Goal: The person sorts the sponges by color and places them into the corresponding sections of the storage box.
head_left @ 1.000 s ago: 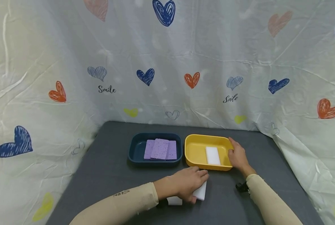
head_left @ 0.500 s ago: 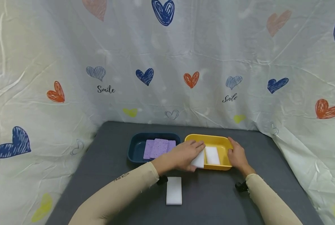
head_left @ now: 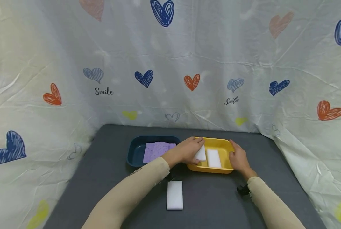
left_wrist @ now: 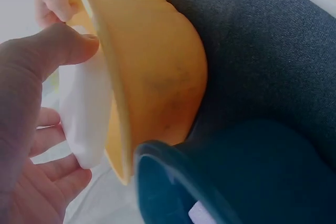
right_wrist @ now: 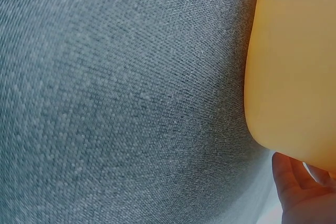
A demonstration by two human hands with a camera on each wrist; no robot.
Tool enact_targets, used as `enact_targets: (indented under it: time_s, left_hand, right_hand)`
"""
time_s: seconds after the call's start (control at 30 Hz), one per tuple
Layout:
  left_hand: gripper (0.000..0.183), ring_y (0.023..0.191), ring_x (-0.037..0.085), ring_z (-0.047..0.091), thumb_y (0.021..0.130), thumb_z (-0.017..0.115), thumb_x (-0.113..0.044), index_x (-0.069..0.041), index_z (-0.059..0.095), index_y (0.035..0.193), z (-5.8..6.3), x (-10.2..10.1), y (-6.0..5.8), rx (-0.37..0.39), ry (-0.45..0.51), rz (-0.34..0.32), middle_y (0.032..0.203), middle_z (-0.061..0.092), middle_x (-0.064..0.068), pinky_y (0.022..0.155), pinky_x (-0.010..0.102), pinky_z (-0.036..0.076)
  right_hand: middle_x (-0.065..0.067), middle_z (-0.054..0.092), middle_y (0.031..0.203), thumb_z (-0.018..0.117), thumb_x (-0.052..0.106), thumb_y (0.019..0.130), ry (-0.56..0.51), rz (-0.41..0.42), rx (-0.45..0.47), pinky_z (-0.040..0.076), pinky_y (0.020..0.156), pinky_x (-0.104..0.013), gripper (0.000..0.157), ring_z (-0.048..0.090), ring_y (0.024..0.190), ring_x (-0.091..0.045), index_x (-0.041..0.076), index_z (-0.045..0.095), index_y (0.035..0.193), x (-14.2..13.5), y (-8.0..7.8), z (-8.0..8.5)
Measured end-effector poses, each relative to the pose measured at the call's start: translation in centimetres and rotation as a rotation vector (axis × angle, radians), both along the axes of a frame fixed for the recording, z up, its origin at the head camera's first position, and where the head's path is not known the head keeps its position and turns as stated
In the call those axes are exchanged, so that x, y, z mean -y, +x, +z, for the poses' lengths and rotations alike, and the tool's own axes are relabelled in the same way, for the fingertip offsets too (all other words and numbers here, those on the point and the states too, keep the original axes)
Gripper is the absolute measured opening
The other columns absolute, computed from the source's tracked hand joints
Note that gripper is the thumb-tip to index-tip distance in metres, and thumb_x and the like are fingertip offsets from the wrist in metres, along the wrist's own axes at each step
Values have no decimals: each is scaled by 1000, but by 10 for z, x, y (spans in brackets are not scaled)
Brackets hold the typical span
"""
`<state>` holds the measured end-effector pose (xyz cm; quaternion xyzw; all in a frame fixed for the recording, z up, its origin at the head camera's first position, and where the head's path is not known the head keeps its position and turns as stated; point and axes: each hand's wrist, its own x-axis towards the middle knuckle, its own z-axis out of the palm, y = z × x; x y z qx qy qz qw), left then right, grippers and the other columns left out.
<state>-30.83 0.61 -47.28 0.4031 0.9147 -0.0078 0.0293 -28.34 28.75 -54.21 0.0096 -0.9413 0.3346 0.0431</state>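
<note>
My left hand point(head_left: 186, 150) pinches a white sponge block point(head_left: 200, 154) at the left end of the yellow tray point(head_left: 211, 170). In the left wrist view, the thumb lies on one side of this block point(left_wrist: 86, 108) and fingertips on the other, beside the tray's rim. A second white sponge block point(head_left: 214, 158) lies inside the tray. At the tray's right end, my right hand point(head_left: 239, 159) grips the rim. The right wrist view catches only a few of its fingers point(right_wrist: 286, 174), against the tray's wall point(right_wrist: 294, 72).
Left of the yellow tray stands a dark blue tray point(head_left: 134, 156) with several purple sponges point(head_left: 159, 149), partly behind my left forearm. Another white sponge block point(head_left: 174, 195) lies on the grey tabletop point(head_left: 210, 200) in front. A heart-printed curtain point(head_left: 164, 98) surrounds the table.
My left hand has carried a white sponge block from the tabletop forward to the yellow tray's left end. The right hand has stayed at the tray's rim. The head view has shifted slightly.
</note>
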Motion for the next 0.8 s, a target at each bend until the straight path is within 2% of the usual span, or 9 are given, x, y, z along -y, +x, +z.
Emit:
enact_targets:
  time_s: [0.3, 0.63, 0.8]
  left_hand:
    - [93, 156, 30, 48, 96, 82, -48, -4, 42, 167, -12, -10, -10, 54, -39, 8, 172, 46, 11, 132, 39, 36]
    - [80, 134, 24, 64, 96, 85, -43, -7, 51, 158, -23, -18, -11, 89, -86, -7, 158, 57, 7, 120, 34, 49]
    - [78, 134, 25, 64, 95, 86, -42, -7, 52, 156, -26, -20, -13, 102, -84, -3, 158, 57, 7, 120, 34, 49]
  right_hand:
    - [-33, 42, 168, 38, 1, 106, -7, -5, -19, 35, 127, -66, 62, 43, 155, -51, -5, 34, 168, -1, -1, -1]
    - [-32, 41, 169, 37, 1, 106, -20, -12, 10, 35, 127, -66, 63, 43, 155, -50, -4, 32, 169, -1, -1, -1]
    - [-33, 42, 168, 38, 1, 107, -16, -20, 7, 35, 127, -66, 63, 44, 154, -50, -4, 33, 169, 1, -2, 0]
